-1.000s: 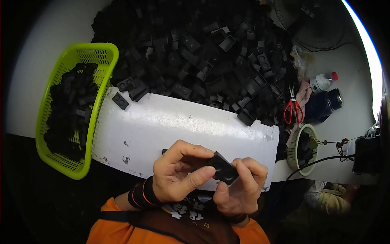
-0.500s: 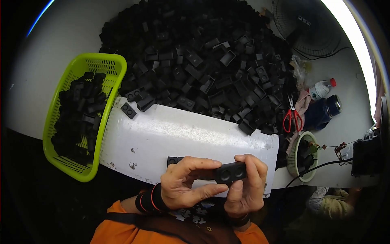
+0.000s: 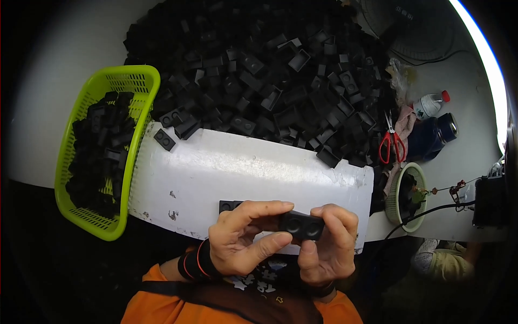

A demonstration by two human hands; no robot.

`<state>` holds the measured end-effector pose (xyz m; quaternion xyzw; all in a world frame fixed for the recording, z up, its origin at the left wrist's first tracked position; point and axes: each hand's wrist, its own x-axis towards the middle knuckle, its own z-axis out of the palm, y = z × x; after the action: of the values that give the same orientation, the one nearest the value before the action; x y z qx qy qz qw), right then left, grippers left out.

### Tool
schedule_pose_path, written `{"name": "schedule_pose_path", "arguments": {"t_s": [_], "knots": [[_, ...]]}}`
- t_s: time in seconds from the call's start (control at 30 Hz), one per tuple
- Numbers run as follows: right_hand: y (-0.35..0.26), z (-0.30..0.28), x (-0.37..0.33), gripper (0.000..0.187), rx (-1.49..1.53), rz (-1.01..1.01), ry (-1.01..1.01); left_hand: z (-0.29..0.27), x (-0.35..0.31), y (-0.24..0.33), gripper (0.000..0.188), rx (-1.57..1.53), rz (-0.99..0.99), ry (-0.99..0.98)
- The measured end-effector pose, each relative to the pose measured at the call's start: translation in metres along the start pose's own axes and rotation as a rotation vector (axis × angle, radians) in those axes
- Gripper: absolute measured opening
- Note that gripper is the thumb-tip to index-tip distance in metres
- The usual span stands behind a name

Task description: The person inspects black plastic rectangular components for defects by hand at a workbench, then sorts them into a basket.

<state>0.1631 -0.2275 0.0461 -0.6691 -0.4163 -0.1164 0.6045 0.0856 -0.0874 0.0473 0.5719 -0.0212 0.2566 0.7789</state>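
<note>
A small black rectangular block (image 3: 301, 225) with two round dimples on its face is held up between both hands, over the near edge of the white board (image 3: 259, 162). My left hand (image 3: 243, 232) pinches its left end with thumb and forefinger. Around its right end are closed the fingertips and thumb of my right hand (image 3: 332, 245). A similar block (image 3: 229, 206) lies on the board, partly hidden behind my left hand. Another dimpled block (image 3: 164, 140) rests near the board's far left corner.
A large heap of black blocks (image 3: 253, 81) covers the back. To the left stands a green basket (image 3: 129, 178) of black pieces. At right are red-handled scissors (image 3: 392, 146), a dark blue flask (image 3: 431, 137), a clear bottle (image 3: 430, 105), a small pale basket (image 3: 396, 197) and a fan (image 3: 407, 29).
The held block has tilted and shifted slightly left, its two-dimpled face showing more fully. My left thumb has drawn back a little to the left. The view has shifted slightly.
</note>
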Motion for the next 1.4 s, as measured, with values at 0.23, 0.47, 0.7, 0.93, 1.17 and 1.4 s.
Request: {"name": "schedule_pose_path", "arguments": {"t_s": [0.23,0.47,0.7,0.93,1.17,1.4], "knots": [[-0.002,0.005,-0.008,0.057,0.103,0.035,-0.120,-0.009,0.006,-0.001,0.033,0.088,-0.007,-0.085],[0.002,0.011,-0.018,0.054,0.231,0.071,-0.109,-0.011,0.010,-0.006,0.030,0.110,0.021,-0.135],[0.004,0.010,-0.018,0.054,0.227,0.063,-0.097,-0.009,0.013,-0.008,0.030,0.083,-0.019,-0.158],[0.002,0.010,-0.020,0.057,0.177,0.033,-0.105,-0.008,0.011,-0.009,0.030,0.059,-0.030,-0.162],[0.002,0.005,-0.019,0.055,0.082,0.025,-0.084,-0.008,0.012,-0.006,0.035,0.124,-0.042,-0.175],[0.027,-0.044,-0.031,0.038,-0.262,0.047,0.095,-0.057,0.001,0.000,0.023,0.703,0.176,0.180]]}}
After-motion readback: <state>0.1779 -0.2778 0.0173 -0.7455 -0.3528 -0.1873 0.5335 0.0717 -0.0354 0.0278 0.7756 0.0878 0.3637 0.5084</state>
